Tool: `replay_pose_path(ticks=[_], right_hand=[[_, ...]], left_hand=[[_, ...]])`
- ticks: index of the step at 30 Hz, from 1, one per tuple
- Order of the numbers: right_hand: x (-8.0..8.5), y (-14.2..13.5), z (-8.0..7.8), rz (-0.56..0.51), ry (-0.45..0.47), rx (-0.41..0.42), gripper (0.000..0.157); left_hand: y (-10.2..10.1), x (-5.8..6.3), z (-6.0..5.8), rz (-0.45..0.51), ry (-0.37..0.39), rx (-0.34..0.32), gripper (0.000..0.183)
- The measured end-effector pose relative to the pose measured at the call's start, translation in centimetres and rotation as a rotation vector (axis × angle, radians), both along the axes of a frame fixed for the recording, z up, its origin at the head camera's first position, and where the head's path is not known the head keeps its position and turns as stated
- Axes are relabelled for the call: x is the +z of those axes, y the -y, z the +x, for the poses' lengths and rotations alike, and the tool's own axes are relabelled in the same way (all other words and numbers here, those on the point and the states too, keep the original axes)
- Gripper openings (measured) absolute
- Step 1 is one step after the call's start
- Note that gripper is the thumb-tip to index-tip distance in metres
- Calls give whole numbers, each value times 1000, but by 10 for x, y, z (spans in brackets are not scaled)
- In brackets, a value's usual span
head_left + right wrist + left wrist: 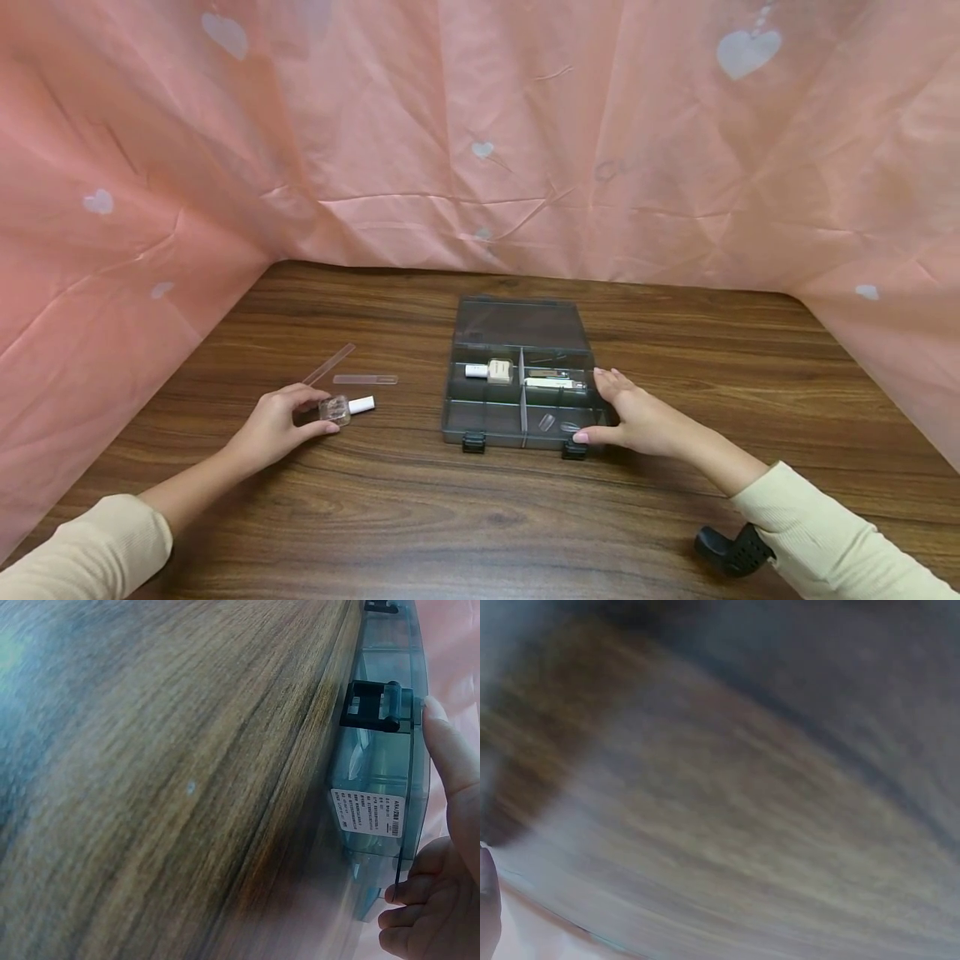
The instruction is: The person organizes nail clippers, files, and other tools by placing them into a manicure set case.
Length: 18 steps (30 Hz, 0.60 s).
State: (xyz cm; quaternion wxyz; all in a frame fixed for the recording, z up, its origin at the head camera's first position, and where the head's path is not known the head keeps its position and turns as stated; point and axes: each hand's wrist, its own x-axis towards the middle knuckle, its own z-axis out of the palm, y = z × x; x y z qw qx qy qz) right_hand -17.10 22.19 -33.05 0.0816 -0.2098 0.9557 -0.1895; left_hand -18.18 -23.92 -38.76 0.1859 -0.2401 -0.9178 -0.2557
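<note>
On the left of the table, my left hand [273, 429] holds a small clear nail polish bottle [334, 410] between thumb and fingers. Lying on its side, the bottle points its white cap to the right. My right hand [637, 417] grips the right side of a smoky see-through compartment box [483, 417], its thumb at the front corner by a black latch [371, 706]. Inside the box lie a second polish bottle [499, 371] with a white cap, a slim white tool [551, 383] and a few clear nail-tip-like pieces [547, 422]. The left wrist view is mostly blurred tabletop.
Two clear flat strips [365, 379] lie behind the left hand, one straight across and one slanted. Pink cloth [465, 225] with white hearts encloses the wooden table [360, 517] at the back and sides. A black wrist mount [735, 550] hangs under the right sleeve.
</note>
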Motion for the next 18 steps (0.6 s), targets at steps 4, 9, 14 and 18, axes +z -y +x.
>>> replay_pose_path(ticks=[4,9,14,18], right_hand=[[0,0,0,0,-10,-2,103],[-1,0,0,-10,-13,-1,103],[-1,-1,1,-15,-11,-2,103],[-1,-1,0,-14,-9,0,103]], left_hand=[[-1,1,0,19,21,-17,32],[-2,3,-2,11,16,-30,33],[-5,8,-3,12,-8,-40,35],[-9,12,-5,14,-31,-50,37]])
